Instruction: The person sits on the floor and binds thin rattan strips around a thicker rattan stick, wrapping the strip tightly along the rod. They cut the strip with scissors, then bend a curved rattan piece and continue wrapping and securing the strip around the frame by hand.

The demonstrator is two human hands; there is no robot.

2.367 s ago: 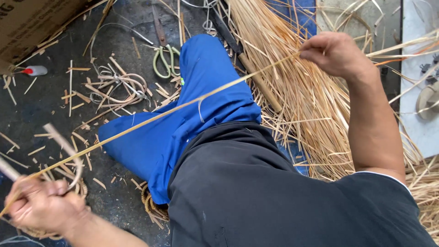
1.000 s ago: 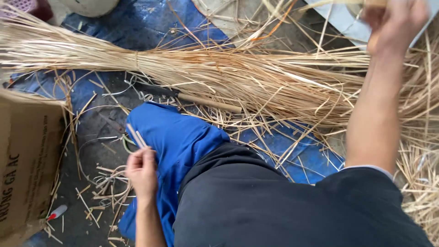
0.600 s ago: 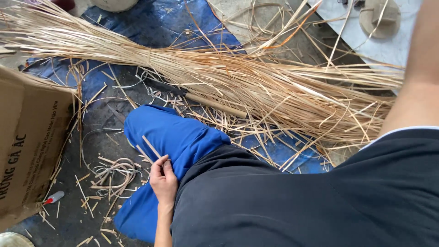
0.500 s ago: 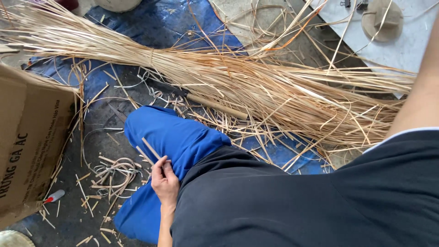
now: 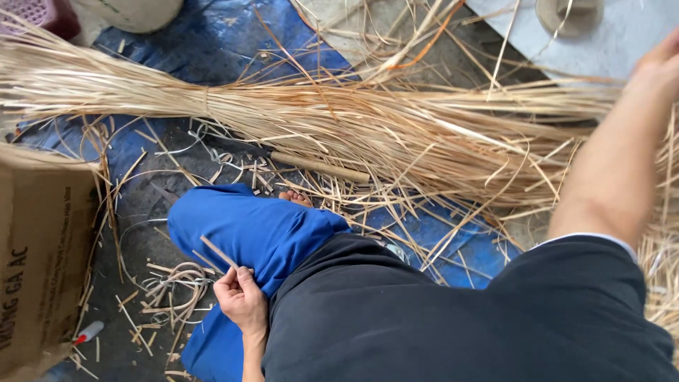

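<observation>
Head view, looking down at a seated person: black shirt, blue trousers (image 5: 262, 230), bare toes (image 5: 295, 197) showing past the knee. Left hand (image 5: 240, 301) is near left, beside the thigh, fingers curled shut around a short flat strip (image 5: 218, 252) that sticks up and left out of the fist, lying against the trouser leg. Right hand (image 5: 661, 67) is stretched far right, above the right end of the big bundle of straw-coloured strips (image 5: 368, 131); it's blurred and cut by the frame edge, so can't tell if it's open or holding anything. Bundle lies left-to-right across the far side, on a blue tarp (image 5: 212, 49), with a thicker stick (image 5: 318, 168) at its near edge. Loose offcuts and curls (image 5: 173, 283) on the dark floor just left of the left hand. Cardboard box (image 5: 39, 247) at the left edge, a red-capped marker (image 5: 87, 332) next to its near corner. Grey board (image 5: 622, 35) far right with a round fitting (image 5: 569, 14) on it.
</observation>
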